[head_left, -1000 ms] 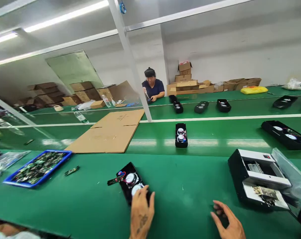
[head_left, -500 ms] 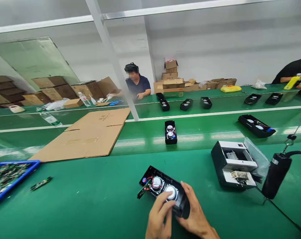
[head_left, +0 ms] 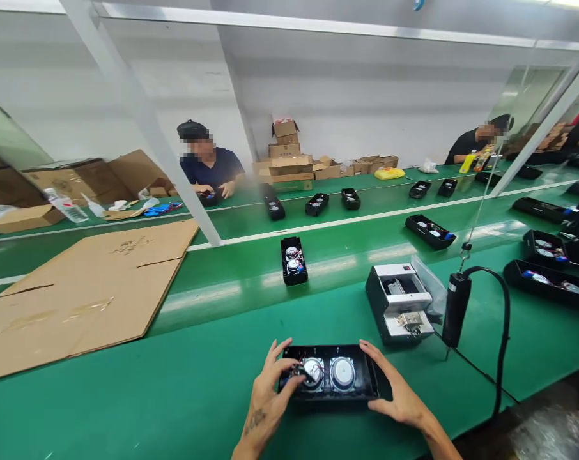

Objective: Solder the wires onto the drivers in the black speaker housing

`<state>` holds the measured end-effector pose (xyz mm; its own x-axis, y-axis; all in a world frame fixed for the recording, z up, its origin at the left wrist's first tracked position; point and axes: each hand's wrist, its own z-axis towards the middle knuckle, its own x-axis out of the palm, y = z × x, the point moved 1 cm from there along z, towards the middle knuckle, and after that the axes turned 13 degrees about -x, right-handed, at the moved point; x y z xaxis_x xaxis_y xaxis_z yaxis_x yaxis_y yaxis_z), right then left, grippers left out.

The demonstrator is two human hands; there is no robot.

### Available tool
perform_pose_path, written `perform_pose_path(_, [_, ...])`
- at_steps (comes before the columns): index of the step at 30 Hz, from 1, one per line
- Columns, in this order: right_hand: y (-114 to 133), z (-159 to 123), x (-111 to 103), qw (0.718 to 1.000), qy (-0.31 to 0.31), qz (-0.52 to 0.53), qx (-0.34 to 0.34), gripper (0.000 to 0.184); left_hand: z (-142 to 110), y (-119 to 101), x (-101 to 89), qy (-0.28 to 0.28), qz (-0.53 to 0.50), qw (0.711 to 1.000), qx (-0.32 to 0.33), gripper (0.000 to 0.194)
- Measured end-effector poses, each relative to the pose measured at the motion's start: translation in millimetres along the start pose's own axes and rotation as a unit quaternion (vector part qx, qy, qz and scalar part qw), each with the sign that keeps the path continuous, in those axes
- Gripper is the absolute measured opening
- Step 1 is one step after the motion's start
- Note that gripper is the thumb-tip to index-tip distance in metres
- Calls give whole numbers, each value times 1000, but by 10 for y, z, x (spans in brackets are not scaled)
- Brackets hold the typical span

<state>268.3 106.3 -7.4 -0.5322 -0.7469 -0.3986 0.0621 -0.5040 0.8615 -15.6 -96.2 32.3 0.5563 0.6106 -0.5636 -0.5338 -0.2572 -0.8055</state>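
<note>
A black rectangular speaker housing (head_left: pixel 328 391) lies open side up on the green bench, squarely in front of me. It holds a left round speaker (head_left: pixel 312 374) and a right round speaker (head_left: pixel 342 374), both silver-faced. Thin red and dark wires (head_left: pixel 301 368) run beside the left speaker. My left hand (head_left: pixel 269 399) grips the housing's left end, with fingertips over the wires and partly hiding that speaker's edge. My right hand (head_left: pixel 395 396) holds the housing's right end from outside.
A hanging electric screwdriver (head_left: pixel 456 309) on a cable and an open black-and-white boxed unit (head_left: pixel 399 303) stand to the right. A cardboard sheet (head_left: pixel 78 294) lies left. Several similar housings (head_left: pixel 294 260) sit on green benches, with co-workers (head_left: pixel 208 167) beyond.
The view has swung right. The housing has turned from a slant to lying level across my front. My hands have moved from over the speakers to its two ends.
</note>
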Motion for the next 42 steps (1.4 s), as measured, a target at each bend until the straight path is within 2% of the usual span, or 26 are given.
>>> perform_pose_path(2, [-42,-67,107,999,-37,-5,-2,95,75,-21,110,-2,-59,995,-84,31])
perform_pose_path(5, [-78,-93,194,998,-54,-12,3,96,116,-51,199,9,-107,985,-136,42])
perform_pose_path(11, [-66,-72,139,999,-47,-20,3,92,117,-36,187,12,-110,983,-143,41])
perform_pose_path(13, [5,-65,120,998,-51,-23,-14,87,116,-30,183,10,-111,983,-144,43])
perform_pose_path(15, [134,-24,126,995,-82,-28,-42,77,114,-33,187,8,-108,984,-141,45])
perform_pose_path(18, [407,149,211,986,-154,-40,-50,48,110,-58,209,-5,-93,988,-125,48])
perform_pose_path(20, [592,337,323,985,-170,-21,-32,33,112,-94,237,-19,-81,991,-109,49])
perform_pose_path(25, [838,795,622,987,-120,108,8,31,114,-238,330,-30,-85,992,-89,46])
perform_pose_path(28, [807,884,704,981,-114,155,23,28,105,-317,359,-37,-83,993,-80,51])
perform_pose_path(30, [759,873,717,980,-115,158,26,28,108,-365,359,-37,-67,996,-52,45])
perform_pose_path(33, [725,824,710,989,-110,101,17,24,126,-436,332,-47,-22,999,6,30])
perform_pose_path(36, [767,789,712,993,-118,18,-20,18,140,-488,286,-68,9,997,33,25])
perform_pose_path(42, [883,773,782,970,-160,-138,-119,12,132,-464,199,-78,47,990,103,14])
